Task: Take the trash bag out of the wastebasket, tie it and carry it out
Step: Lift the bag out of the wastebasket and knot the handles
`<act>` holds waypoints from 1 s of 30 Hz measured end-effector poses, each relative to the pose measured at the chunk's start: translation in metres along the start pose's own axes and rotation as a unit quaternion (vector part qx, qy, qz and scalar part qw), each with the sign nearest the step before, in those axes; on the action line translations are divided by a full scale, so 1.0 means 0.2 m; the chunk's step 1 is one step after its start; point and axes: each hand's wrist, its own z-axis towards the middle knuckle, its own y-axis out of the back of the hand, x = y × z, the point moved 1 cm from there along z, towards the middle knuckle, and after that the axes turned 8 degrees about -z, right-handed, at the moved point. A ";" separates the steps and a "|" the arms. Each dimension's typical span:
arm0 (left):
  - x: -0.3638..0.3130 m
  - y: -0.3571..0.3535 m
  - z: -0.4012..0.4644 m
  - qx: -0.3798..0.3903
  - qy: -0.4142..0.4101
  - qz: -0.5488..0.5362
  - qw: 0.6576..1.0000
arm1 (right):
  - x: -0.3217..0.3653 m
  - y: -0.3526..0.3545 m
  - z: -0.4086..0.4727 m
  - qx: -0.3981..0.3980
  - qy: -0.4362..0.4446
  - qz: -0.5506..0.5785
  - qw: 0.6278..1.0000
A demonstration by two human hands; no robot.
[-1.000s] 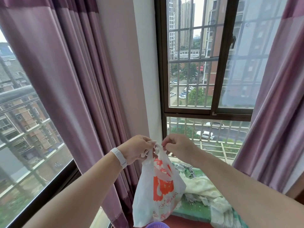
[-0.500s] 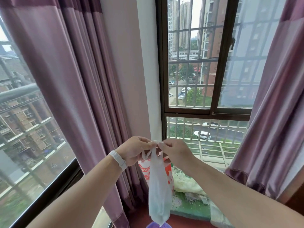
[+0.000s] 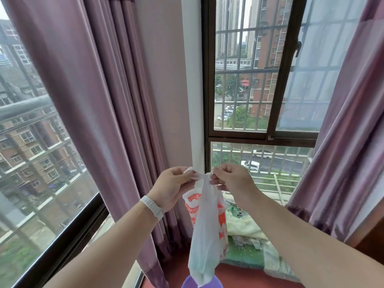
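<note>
Window-side, both hands' fingers (image 3: 192, 173) seemingly pinch trash bag (image 3: 204, 231).

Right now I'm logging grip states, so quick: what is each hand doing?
Left hand: closed, pinching one handle of the trash bag.
Right hand: closed, pinching the bag's other handle; the bag hangs between them.

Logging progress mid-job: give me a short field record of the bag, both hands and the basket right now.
bag: white plastic trash bag with orange print, hanging in the air
left hand: pinching one bag handle
right hand: pinching the other handle
knot: handles drawn together at top; tightness unclear
basket: purple wastebasket rim, directly below bag
left wrist: white band
</note>
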 end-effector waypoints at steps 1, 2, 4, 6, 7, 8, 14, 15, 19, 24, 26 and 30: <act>0.00 0.00 0.01 0.010 -0.007 -0.020 1.000 | 0.00 0.00 0.00 -0.007 -0.002 0.011 1.000; 0.01 0.01 0.01 0.025 -0.003 -0.034 0.999 | -0.01 0.00 0.00 -0.013 -0.004 0.024 1.000; 0.02 0.02 0.00 0.061 0.010 -0.043 0.997 | -0.01 0.01 -0.01 -0.017 -0.007 0.044 0.999; 0.03 0.02 0.01 0.080 0.013 -0.055 0.995 | -0.01 0.02 -0.01 -0.017 -0.014 0.052 0.998; 0.04 0.02 0.02 0.076 0.008 -0.068 0.995 | -0.02 0.02 -0.02 -0.017 -0.019 0.061 0.998; 0.05 0.02 0.02 0.066 0.003 -0.084 0.994 | -0.02 0.02 -0.02 -0.018 -0.025 0.075 0.997; 0.09 -0.02 0.09 -0.008 0.010 -0.081 0.997 | -0.04 0.04 0.02 -0.089 -0.068 0.161 0.981; 0.10 -0.03 0.10 -0.022 0.014 -0.077 0.997 | -0.06 0.04 0.03 -0.100 -0.082 0.178 0.975; 0.13 -0.03 0.12 -0.081 0.031 -0.099 0.991 | -0.16 0.06 0.05 -0.142 -0.154 0.268 0.940; 0.21 0.02 0.11 -0.137 0.069 -0.110 0.982 | -0.28 0.17 0.08 -0.164 -0.208 0.345 0.901; 0.24 0.03 0.11 -0.152 0.087 -0.115 0.978 | -0.32 0.24 0.09 -0.183 -0.233 0.350 0.889; 0.29 0.06 0.11 -0.182 0.119 -0.110 0.970 | -0.44 0.39 0.10 -0.208 -0.264 0.348 0.875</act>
